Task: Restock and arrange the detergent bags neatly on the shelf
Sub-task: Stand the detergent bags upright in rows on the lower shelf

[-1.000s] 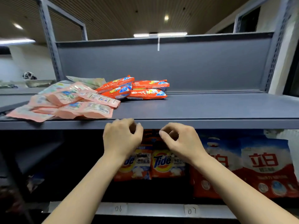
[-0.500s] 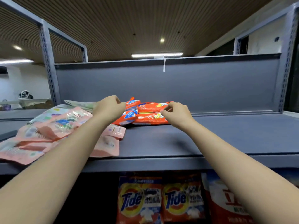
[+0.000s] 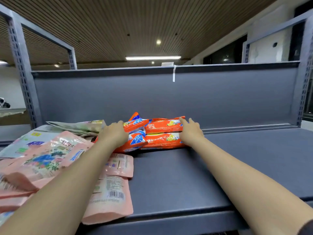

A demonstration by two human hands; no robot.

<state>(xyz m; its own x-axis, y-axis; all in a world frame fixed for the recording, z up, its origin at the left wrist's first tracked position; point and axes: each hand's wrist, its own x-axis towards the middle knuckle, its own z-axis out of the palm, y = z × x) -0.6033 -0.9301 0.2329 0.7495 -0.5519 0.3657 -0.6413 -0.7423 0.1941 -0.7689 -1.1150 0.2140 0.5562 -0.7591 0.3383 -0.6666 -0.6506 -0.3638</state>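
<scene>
A: Both hands at the orange bags (image 3: 162, 133), far back on the shelf (image 3: 237, 167) near the rear panel (image 3: 118, 99).

B: State of the hands?

A: Left hand (image 3: 112, 134) laid over the left end of the pile, touching the upper bag; whether curled round it, cannot tell. Right hand (image 3: 190, 131) with fingers fairly straight, pressed against the right ends of the two stacked bags. No pinch seen.

B: Done so far?

A: Very little, judging by the lie. Orange bags bunched in a loose heap, left ones askew.

B: Left?

A: Squaring that heap into rows. Also pink pouches (image 3: 55, 160) sprawled overlapping at the front left, one corner past the edge. Most of the shelf bare.
</scene>
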